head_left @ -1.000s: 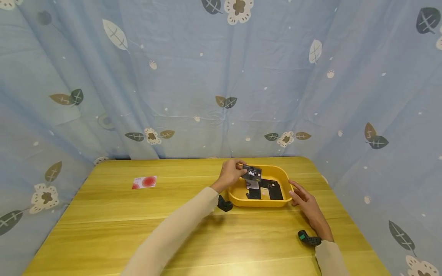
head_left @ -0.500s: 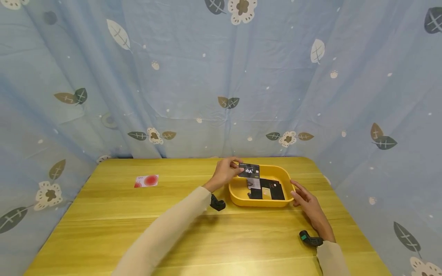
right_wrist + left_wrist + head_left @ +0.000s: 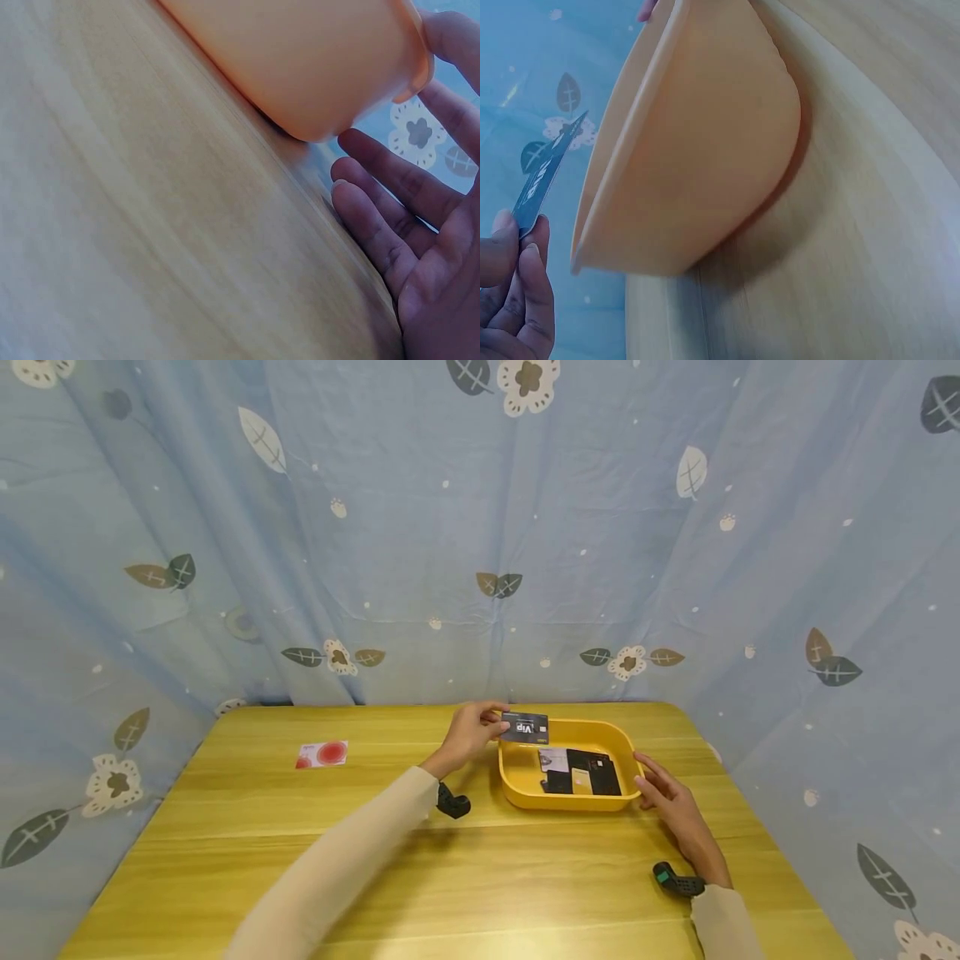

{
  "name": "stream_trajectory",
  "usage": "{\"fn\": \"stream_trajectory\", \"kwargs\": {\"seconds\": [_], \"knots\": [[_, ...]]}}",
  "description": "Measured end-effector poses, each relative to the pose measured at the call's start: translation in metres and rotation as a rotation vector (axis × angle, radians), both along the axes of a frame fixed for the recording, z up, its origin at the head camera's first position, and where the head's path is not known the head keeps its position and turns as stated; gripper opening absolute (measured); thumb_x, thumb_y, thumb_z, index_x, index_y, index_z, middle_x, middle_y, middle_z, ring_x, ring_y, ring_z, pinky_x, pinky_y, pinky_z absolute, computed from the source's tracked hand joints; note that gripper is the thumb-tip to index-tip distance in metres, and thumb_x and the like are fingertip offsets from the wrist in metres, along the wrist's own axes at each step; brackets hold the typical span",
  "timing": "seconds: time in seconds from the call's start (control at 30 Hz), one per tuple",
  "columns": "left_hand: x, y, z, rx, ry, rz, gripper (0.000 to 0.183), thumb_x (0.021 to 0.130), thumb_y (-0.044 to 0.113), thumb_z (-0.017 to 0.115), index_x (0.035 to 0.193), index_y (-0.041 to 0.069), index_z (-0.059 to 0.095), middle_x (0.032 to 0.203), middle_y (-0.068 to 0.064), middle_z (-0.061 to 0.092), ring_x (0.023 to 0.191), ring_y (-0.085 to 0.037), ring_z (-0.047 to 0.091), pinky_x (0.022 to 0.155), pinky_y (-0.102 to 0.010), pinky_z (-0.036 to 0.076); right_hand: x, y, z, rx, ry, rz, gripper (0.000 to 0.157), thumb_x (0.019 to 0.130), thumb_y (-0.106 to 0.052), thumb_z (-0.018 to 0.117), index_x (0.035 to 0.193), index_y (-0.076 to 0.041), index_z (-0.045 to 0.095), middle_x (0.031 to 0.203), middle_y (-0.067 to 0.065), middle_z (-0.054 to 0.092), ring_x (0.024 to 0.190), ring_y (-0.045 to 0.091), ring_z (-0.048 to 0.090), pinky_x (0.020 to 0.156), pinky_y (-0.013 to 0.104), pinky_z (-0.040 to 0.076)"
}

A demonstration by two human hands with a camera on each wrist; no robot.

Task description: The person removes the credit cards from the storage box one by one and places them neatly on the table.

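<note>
In the head view my left hand [image 3: 468, 735] pinches a dark card [image 3: 525, 728] printed "Vip" between thumb and fingers. It holds the card at the far left rim of a yellow plastic basin [image 3: 566, 804]. The left wrist view shows the card [image 3: 547, 172] tilted, above the basin's rim level. My right hand [image 3: 675, 806] grips the basin's right rim with thumb and index finger; in the right wrist view its other fingers [image 3: 375, 217] lie loosely bent beside the wall. Inside the basin are several overlapping cards [image 3: 600, 772], mostly black, one with a gold part and one greyish white.
A white and red card [image 3: 322, 754] lies flat at the left on the wooden table [image 3: 480, 877]. A blue patterned curtain [image 3: 420, 527] hangs behind the table and along its sides. Each wrist wears a black band, such as the right wristband [image 3: 678, 881].
My left hand has drawn the Vip card leftward, from over the basin's inside to its left rim, and the card has turned more level. The right hand stays at the rim.
</note>
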State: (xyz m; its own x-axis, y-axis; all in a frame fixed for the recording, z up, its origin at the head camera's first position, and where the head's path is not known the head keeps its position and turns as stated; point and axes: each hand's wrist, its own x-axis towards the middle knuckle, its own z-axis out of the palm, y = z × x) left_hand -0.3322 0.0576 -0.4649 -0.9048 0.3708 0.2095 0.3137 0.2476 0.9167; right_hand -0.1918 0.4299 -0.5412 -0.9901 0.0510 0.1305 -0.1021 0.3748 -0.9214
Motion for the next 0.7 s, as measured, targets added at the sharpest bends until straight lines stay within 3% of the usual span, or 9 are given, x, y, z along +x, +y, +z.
{"fn": "stream_trajectory", "kwargs": {"seconds": [0.23, 0.53, 0.7], "knots": [[-0.001, -0.019, -0.003, 0.004, 0.005, 0.006, 0.029, 0.098, 0.008, 0.072, 0.126, 0.004, 0.072, 0.099, -0.009, 0.071, 0.083, -0.020, 0.068, 0.079, -0.058, 0.057, 0.002, -0.001, 0.000, 0.004, -0.005, 0.001, 0.055, 0.109, -0.034, 0.054, 0.161, -0.026, 0.038, 0.142, 0.023, 0.053, 0.092, 0.028, 0.065, 0.082, 0.027, 0.055], [-0.004, -0.047, -0.007, -0.026, 0.051, 0.019, 0.030, 0.097, 0.011, 0.073, 0.127, 0.007, 0.072, 0.101, -0.005, 0.072, 0.085, -0.019, 0.068, 0.071, -0.043, 0.058, 0.003, -0.001, 0.000, 0.000, -0.009, -0.007, 0.054, 0.108, -0.037, 0.055, 0.160, -0.029, 0.039, 0.145, 0.019, 0.053, 0.092, 0.026, 0.066, 0.082, 0.027, 0.055], [-0.005, -0.066, -0.008, -0.013, 0.040, 0.025, 0.029, 0.099, 0.011, 0.071, 0.128, 0.009, 0.072, 0.100, -0.005, 0.072, 0.084, -0.025, 0.069, 0.075, -0.054, 0.056, 0.002, 0.000, -0.001, 0.012, -0.001, 0.004, 0.055, 0.109, -0.036, 0.053, 0.161, -0.027, 0.038, 0.145, 0.023, 0.052, 0.092, 0.026, 0.066, 0.082, 0.027, 0.056]]}}
